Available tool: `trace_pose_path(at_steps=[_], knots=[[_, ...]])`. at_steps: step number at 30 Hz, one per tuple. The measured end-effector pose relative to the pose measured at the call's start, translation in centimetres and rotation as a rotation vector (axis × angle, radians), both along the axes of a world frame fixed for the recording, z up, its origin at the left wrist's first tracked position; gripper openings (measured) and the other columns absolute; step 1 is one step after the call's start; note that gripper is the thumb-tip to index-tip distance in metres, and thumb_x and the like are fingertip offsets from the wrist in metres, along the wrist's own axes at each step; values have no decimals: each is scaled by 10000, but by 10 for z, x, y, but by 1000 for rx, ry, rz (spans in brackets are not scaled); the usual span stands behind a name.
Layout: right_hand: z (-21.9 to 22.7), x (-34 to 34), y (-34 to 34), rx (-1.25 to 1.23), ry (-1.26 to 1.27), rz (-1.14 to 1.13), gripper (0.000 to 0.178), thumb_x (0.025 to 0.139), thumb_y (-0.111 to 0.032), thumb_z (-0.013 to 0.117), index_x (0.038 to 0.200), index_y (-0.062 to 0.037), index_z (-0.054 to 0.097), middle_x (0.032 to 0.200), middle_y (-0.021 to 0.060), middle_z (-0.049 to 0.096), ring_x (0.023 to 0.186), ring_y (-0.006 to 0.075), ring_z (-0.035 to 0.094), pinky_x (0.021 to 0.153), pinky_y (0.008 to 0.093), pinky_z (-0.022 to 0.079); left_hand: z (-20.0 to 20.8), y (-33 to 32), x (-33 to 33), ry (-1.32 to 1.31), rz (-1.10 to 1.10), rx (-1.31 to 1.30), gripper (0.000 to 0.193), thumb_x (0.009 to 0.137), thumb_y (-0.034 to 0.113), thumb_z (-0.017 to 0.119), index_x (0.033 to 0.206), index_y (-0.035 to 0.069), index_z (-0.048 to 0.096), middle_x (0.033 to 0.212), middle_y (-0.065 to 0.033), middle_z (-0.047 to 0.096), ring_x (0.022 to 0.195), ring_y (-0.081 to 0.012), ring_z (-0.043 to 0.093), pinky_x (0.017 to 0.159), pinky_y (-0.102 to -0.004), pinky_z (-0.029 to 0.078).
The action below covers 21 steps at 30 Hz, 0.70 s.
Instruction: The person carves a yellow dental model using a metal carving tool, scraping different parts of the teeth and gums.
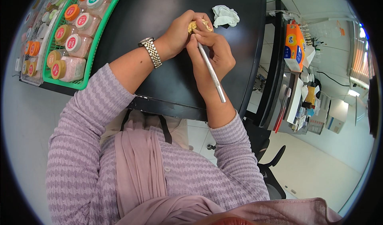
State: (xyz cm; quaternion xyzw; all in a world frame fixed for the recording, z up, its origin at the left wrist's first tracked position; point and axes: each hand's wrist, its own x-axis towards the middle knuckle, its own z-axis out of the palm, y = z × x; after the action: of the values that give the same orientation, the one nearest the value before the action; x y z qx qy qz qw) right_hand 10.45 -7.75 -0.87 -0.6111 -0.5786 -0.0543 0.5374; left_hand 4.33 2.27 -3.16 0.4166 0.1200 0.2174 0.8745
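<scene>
Over the black table, my left hand (pixel 177 34) is closed around a small yellow dental cast (pixel 192 27) with tooth-like bumps. Fingers of both hands hide most of the cast. My right hand (pixel 217 53) grips a slim silver metal hand tool (pixel 211 73) like a pen. Its handle slants down toward me, and its working tip is hidden at the cast. The two hands touch each other. A crumpled white tissue (pixel 226 16) lies just beyond my right hand, with something dark partly under it.
A green basket (pixel 94 53) of lidded jars with powder stands at the table's left edge, beside a clear bin (pixel 34 67) of smaller containers. The black table's (pixel 159 93) front edge is close to my body. To the right is a shelf with an orange tissue pack (pixel 294 43).
</scene>
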Motion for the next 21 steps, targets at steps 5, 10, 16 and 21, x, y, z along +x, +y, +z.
trace_pose_path(at_steps=[5, 10, 16, 21], knots=[[3, -1, 0, -21, -1, -15, 104, 715, 63, 706, 772, 38, 622, 834, 117, 671, 780, 176, 667, 728, 280, 533, 1, 1, 0, 2, -6, -29, 385, 912, 289, 241, 891, 39, 533, 717, -31, 539, 600, -88, 499, 538, -240, 428], [0, 2, -2, -20, 59, 17, 117, 732, 76, 693, 805, 35, 612, 863, 123, 668, 833, 191, 675, 731, 272, 539, -1, 3, 0, 2, -19, 1, 388, 909, 291, 243, 897, 37, 536, 739, -40, 552, 616, -100, 512, 556, -244, 439], [-2, 2, -3, -10, 70, 25, 117, 760, 86, 677, 832, 29, 604, 878, 126, 663, 899, 214, 676, 753, 272, 542, -3, 0, 3, -20, 18, 2, 398, 912, 295, 237, 894, 35, 539, 772, -45, 559, 671, -105, 529, 610, -242, 455], [-5, 3, 1, 37, 23, 34, 123, 749, 76, 690, 827, 28, 608, 885, 123, 667, 888, 221, 680, 749, 276, 540, -1, 1, 2, -10, 5, -2, 398, 913, 293, 239, 896, 35, 541, 767, -46, 565, 652, -101, 526, 595, -246, 454]])
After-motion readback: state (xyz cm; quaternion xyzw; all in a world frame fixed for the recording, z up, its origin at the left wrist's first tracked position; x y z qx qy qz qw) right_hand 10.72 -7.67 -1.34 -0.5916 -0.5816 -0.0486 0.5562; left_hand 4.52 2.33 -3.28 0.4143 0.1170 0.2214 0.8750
